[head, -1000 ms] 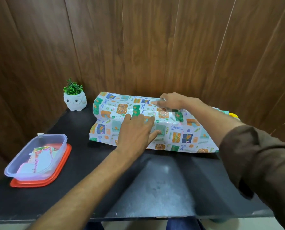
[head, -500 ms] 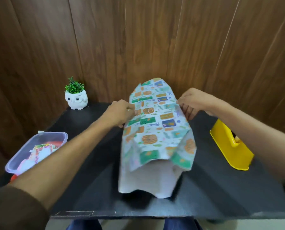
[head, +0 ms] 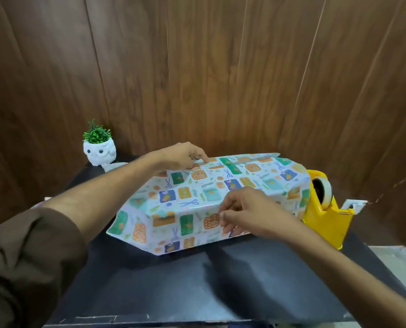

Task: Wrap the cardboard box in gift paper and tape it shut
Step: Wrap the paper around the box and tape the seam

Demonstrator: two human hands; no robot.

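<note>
Below, wrapped box (head: 209,192) on black tabletop (head: 244,285), wood-panelled walls (head: 197,67) behind.

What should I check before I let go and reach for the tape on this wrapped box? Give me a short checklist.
1. Top and front covered by gift paper: ok, no cardboard shows.
2. Far top edge held by left hand: ok.
3. Free right hand for tape: not ok, it pinches the paper's front face.
4. Reachable tape dispenser: ok, it stands beside the wrap's right end, roll loaded.
5. Left end folded in: not ok, the paper flares open there.
6. Seam overlap: cannot tell.
</note>
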